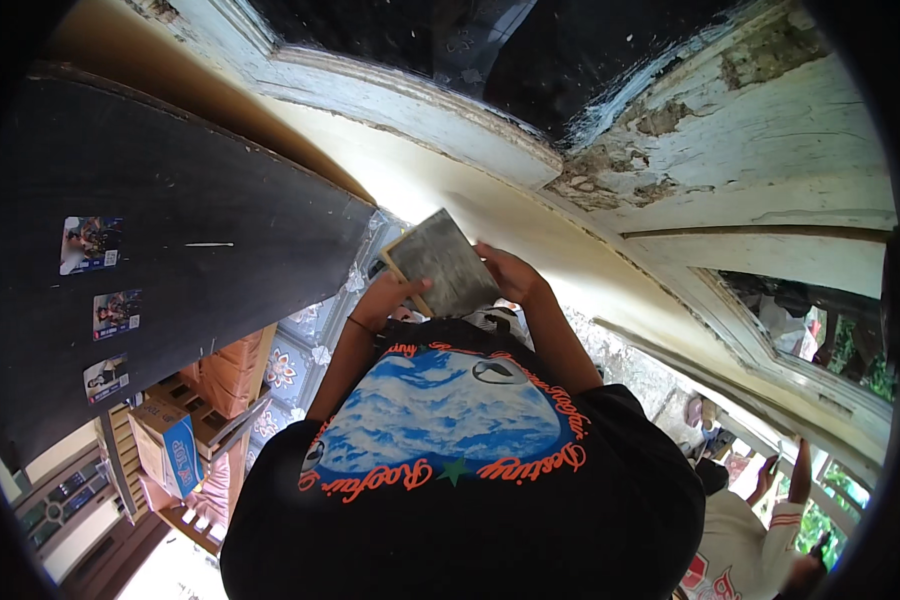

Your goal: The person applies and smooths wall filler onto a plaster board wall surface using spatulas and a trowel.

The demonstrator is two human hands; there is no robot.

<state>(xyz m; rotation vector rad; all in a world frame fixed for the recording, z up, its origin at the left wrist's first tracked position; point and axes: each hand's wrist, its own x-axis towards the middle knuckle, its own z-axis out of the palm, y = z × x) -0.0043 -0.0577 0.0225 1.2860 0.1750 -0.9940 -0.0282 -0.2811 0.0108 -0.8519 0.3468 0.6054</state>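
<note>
My left hand (398,298) grips the left side of a square grey sheet (450,262) with a tan edge or layer showing, its thumb lying on the grey face. My right hand (506,275) holds the sheet's right side near the upper corner. The sheet is tilted, held in front of my black printed shirt. Above it are a cream wall (460,190) and a white wooden window frame (660,160) with flaking paint and dark glass (490,50).
A black board (170,180) with three small cards stands at left. Below it are a cardboard box (165,450), orange cushioned seats (230,365) and patterned floor tiles (290,380). Another person (740,540) with raised arms is at lower right, beside a railing.
</note>
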